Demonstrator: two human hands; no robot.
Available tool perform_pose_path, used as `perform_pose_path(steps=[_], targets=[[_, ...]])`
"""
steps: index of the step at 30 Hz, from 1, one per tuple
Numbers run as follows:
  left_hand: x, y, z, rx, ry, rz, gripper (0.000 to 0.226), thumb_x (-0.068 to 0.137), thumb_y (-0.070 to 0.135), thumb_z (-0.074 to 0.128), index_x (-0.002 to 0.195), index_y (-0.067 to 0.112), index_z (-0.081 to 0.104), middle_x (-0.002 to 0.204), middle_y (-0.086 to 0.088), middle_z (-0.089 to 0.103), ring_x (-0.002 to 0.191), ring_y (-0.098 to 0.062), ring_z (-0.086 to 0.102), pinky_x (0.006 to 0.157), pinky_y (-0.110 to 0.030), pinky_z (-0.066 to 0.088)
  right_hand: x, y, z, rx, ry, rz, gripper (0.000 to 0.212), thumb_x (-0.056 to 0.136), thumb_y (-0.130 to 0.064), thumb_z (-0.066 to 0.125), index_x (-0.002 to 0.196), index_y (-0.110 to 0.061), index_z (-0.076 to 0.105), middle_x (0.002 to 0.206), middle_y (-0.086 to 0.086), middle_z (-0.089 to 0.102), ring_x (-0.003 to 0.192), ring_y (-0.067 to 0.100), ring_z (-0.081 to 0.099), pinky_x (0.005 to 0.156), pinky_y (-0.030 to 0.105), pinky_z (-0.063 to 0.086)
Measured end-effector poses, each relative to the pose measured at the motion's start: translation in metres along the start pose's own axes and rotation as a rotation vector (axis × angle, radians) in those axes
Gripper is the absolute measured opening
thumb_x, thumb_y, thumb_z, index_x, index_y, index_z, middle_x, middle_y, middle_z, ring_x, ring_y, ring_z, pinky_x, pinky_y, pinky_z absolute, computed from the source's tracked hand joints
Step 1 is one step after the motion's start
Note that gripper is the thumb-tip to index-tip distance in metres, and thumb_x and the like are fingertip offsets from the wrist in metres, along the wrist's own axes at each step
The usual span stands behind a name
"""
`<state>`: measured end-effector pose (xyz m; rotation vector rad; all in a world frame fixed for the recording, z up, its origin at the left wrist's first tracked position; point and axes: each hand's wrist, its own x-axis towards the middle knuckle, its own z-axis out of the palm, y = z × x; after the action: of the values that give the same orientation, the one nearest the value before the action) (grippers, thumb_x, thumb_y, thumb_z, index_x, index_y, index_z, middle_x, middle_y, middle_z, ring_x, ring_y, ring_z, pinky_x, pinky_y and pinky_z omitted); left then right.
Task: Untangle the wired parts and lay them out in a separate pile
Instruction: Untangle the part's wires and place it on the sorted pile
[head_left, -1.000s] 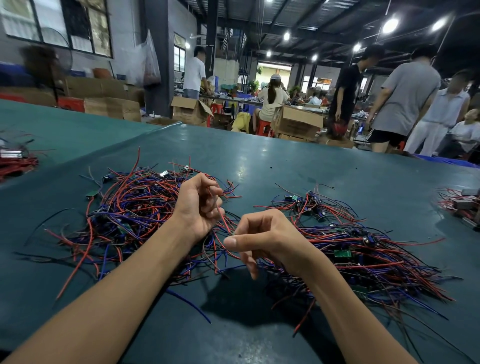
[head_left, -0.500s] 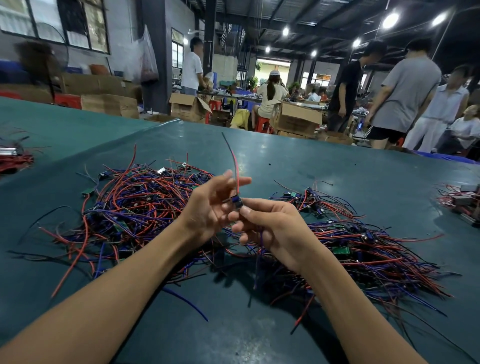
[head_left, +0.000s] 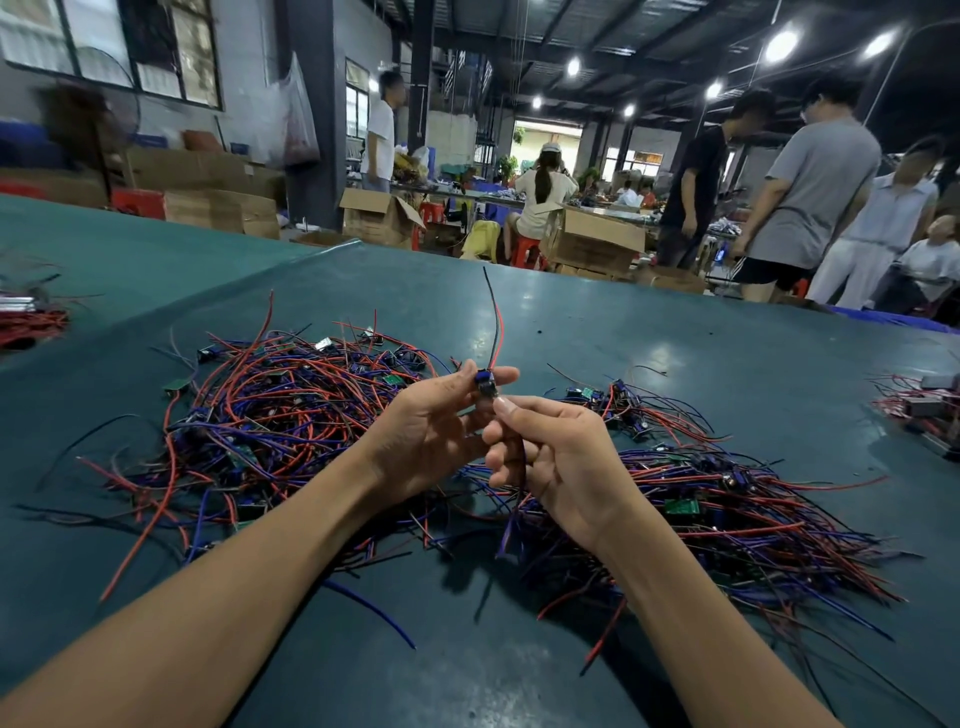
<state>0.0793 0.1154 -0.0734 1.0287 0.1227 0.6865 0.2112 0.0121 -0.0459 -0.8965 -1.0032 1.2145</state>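
Left hand (head_left: 431, 431) and right hand (head_left: 561, 462), apart one second earlier, now meet and both pinch one wired part (head_left: 485, 382), leads upright, above the table (head_left: 649, 364)

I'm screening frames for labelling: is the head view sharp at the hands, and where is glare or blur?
Head view: left hand, right hand and the wired part they pinch are sharp; ceiling lamps reflect as pale patches on the table; far-left cardboard boxes look smeared.
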Motion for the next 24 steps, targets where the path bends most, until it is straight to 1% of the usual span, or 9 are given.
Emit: perform_pose_path(steps=[4,8,10,12,14,17,20,22,24], targets=[[-0.0004,0.0015,-0.0007,-0.006,-0.062,-0.010,0.040,0.101,0.039,0.053,0.124,0.010,0.069,0.078,-0.011,0.064,0.066,-0.025,0.061,0.061,-0.040,0.053,-0.0006,-0.0008,0.0019,0.012,-0.006,-0.026,0.019,0.094,-0.010,0.063,0.081,-0.006,0.077,0.068,0.011,0.064,0.049,0.018,0.060,0.047,0.028,0.055],[-0.0009,0.0002,0.0009,-0.018,-0.061,0.018,0.038,0.102,0.035,0.052,0.125,0.009,0.067,0.079,-0.010,0.060,0.065,-0.024,0.060,0.059,-0.040,0.053,0.0007,0.0007,0.0018,0.015,0.002,-0.028,0.016,0.097,-0.010,0.061,0.092,0.000,0.073,0.068,0.011,0.063,0.048,0.018,0.060,0.046,0.029,0.054],[-0.0013,0.0003,0.0011,-0.014,-0.068,0.046,0.033,0.104,0.030,0.047,0.122,0.008,0.064,0.079,-0.010,0.060,0.063,-0.026,0.061,0.057,-0.041,0.054,0.0019,0.0021,0.0015,0.005,-0.005,-0.024,0.017,0.097,-0.013,0.062,0.095,0.001,0.072,0.067,0.011,0.062,0.046,0.018,0.058,0.044,0.028,0.053],[-0.0012,0.0012,0.0018,0.003,-0.071,0.061,0.027,0.105,0.028,0.044,0.115,0.009,0.060,0.080,-0.011,0.065,0.061,-0.027,0.062,0.056,-0.041,0.056,0.0029,0.0038,0.0006,-0.014,-0.025,-0.013,0.020,0.096,-0.018,0.062,0.088,-0.004,0.074,0.063,0.010,0.061,0.042,0.016,0.056,0.041,0.026,0.050],[0.0002,0.0016,0.0025,0.026,-0.018,0.078,0.023,0.102,0.028,0.049,0.108,0.011,0.062,0.082,-0.010,0.063,0.058,-0.024,0.060,0.055,-0.037,0.055,0.0032,0.0046,0.0002,-0.043,-0.062,0.015,0.024,0.095,-0.025,0.061,0.084,-0.006,0.072,0.060,0.010,0.060,0.038,0.016,0.054,0.038,0.025,0.048],[0.0044,0.0021,0.0019,0.051,0.095,0.111,0.020,0.090,0.028,0.069,0.097,0.011,0.062,0.070,-0.004,0.049,0.056,-0.019,0.046,0.056,-0.032,0.048,0.0028,0.0046,0.0015,-0.040,-0.129,0.110,0.030,0.097,-0.030,0.055,0.090,-0.004,0.066,0.056,0.008,0.058,0.035,0.015,0.052,0.036,0.023,0.046],[0.0075,0.0025,-0.0002,-0.023,0.192,0.153,0.016,0.081,0.018,0.075,0.084,0.013,0.059,0.072,-0.001,0.036,0.059,-0.013,0.039,0.060,-0.027,0.042,-0.0002,0.0020,0.0009,0.176,-0.241,0.281,0.034,0.100,-0.031,0.049,0.078,-0.011,0.067,0.052,0.000,0.054,0.031,0.009,0.044,0.031,0.019,0.037],[0.0078,0.0022,-0.0021,-0.041,0.212,0.169,0.021,0.080,0.015,0.076,0.076,0.018,0.056,0.068,0.004,0.036,0.059,-0.008,0.037,0.070,-0.030,0.034,-0.0020,-0.0001,-0.0020,0.399,-0.350,0.362,0.036,0.103,-0.027,0.046,0.077,-0.010,0.064,0.050,0.000,0.052,0.029,0.008,0.040,0.028,0.020,0.036],[0.0072,0.0019,-0.0018,-0.028,0.192,0.178,0.027,0.078,0.018,0.078,0.073,0.019,0.052,0.066,0.004,0.036,0.060,-0.009,0.036,0.072,-0.032,0.034,-0.0029,-0.0016,-0.0047,0.547,-0.406,0.409,0.036,0.104,-0.024,0.042,0.080,-0.006,0.060,0.050,0.004,0.052,0.029,0.010,0.032,0.028,0.020,0.036]])
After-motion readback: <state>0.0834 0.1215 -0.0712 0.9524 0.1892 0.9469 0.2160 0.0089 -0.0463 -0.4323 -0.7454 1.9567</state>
